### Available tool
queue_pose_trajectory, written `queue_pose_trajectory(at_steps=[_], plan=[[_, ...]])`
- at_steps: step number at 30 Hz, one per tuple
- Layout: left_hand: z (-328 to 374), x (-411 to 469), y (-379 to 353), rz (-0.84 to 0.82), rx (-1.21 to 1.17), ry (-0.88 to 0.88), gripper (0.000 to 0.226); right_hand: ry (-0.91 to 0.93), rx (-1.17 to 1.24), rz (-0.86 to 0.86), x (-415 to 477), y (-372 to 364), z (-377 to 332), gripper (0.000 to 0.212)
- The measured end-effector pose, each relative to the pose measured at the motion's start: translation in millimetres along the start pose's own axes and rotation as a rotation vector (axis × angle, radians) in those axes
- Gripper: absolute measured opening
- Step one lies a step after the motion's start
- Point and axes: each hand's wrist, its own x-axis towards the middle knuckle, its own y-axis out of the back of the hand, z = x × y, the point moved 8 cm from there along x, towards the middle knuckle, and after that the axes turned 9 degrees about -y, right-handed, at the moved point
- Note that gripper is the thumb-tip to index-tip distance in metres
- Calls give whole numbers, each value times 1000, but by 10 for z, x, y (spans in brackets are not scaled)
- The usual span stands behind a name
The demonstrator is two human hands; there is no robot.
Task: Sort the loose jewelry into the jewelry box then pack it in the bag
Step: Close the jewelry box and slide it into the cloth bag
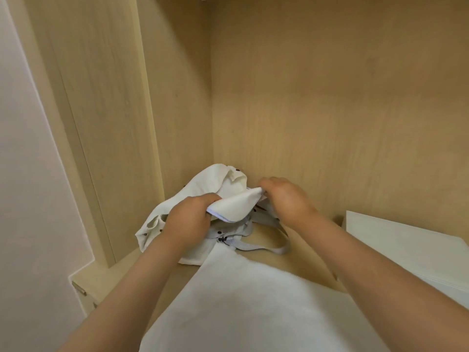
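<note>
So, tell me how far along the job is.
Done: no loose jewelry shows. In hand: left hand and right hand grip the white cloth bag. Left: a flat white box lies to its right, outside; whether it is the jewelry box, I cannot tell.

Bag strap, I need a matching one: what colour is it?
Light grey strap, head view.

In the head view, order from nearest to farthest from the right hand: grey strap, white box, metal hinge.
1. grey strap, just below the right hand.
2. white box, to its right.
3. metal hinge, far lower left.
</note>
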Motion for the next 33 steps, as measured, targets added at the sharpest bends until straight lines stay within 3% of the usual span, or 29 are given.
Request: queue_pose_trajectory(at_steps=[5, 8, 11, 14, 18, 21, 24, 28, 33], plan=[[577, 47, -270, -143, 39, -102, 40, -100, -106, -178, -388, 59, 417, 17], [841, -12, -553, -245, 134, -163, 28, -166, -337, -445, -656, -28, 568, 48], [976, -111, -725, -295, 198, -210, 37, -177, -60, -545, -820, -25, 349, 83], [1065, -230, -630, -319, 108, -261, 39, -79, 206, -552, -888, -78, -104, 92], [819, -382, -79, -209, 64, -191, 38, 33, 341, -557, -893, -292, -523, 111], [476, -529, 336, 7, 31, -122, 31, 85, 203, -470, -854, -389, -710, 121], [187, -691, 370, -1, -148, 24, 48, 196, 148, -320, -779, -391, -997, 112], [-183, -856, 95, -134, -254, 233, 91, 244, 198, -172, -660, -321, -1138, 66], [-349, -936, 41, -50, 23, 293, 79, 145, 214, -165, -615, -169, -888, 51]])
